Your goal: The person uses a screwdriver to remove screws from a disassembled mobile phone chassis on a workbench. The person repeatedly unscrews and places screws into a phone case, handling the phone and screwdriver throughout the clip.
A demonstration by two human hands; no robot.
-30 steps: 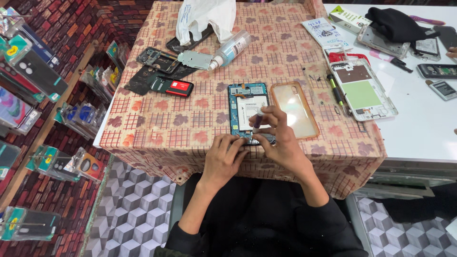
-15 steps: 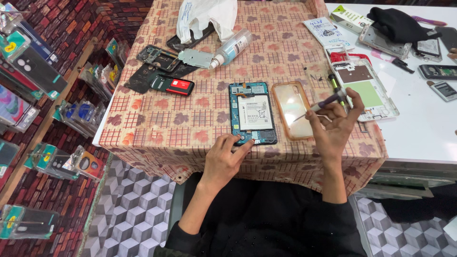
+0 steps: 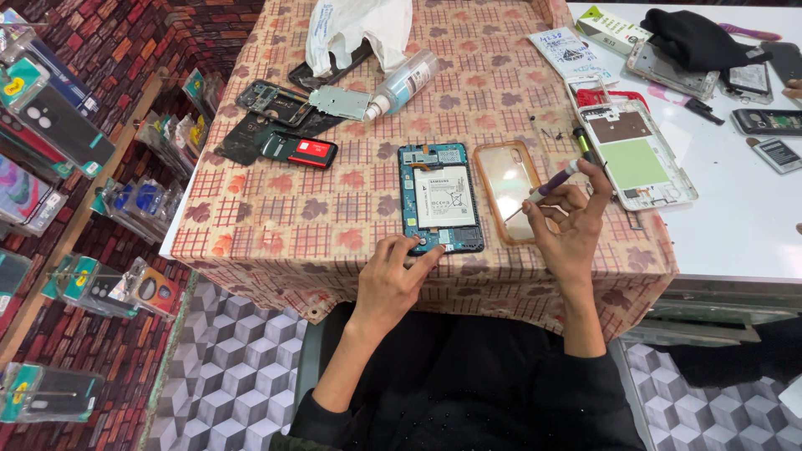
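A person at a cloth-covered surface [image 3: 251, 209] works on an opened phone [image 3: 440, 199], its back removed to show a white battery in a blue frame. The left hand [image 3: 393, 280] lies flat-fingered on the phone's near edge, fingertips pressing its lower left corner, gripping nothing. The right hand [image 3: 570, 225] is lifted just right of the phone, thumb and fingers closed on a slim purple-handled tool [image 3: 547, 185] whose tip slants toward a clear case [image 3: 511, 190].

The phone lies straight in front of the person, directly ahead of the left hand and left of the right; the case sits just beside it, between phone and right hand. Beyond the right hand lies a second open phone [image 3: 637, 155] with a green panel, and a dark pen-like tool [image 3: 578, 144] lies near it.

The work appears to be fine disassembly. Done well, it calls for the left fingertips to keep the frame from sliding on the cloth while the tool comes down upright on the small fittings along the bottom edge, clear of the battery; light pressure should serve. Loose parts would be easily lost on the patterned cloth.

Well ahead of the left hand lie dark phone parts [image 3: 276, 125], a spray bottle [image 3: 405, 83] and a white bag [image 3: 359, 25].
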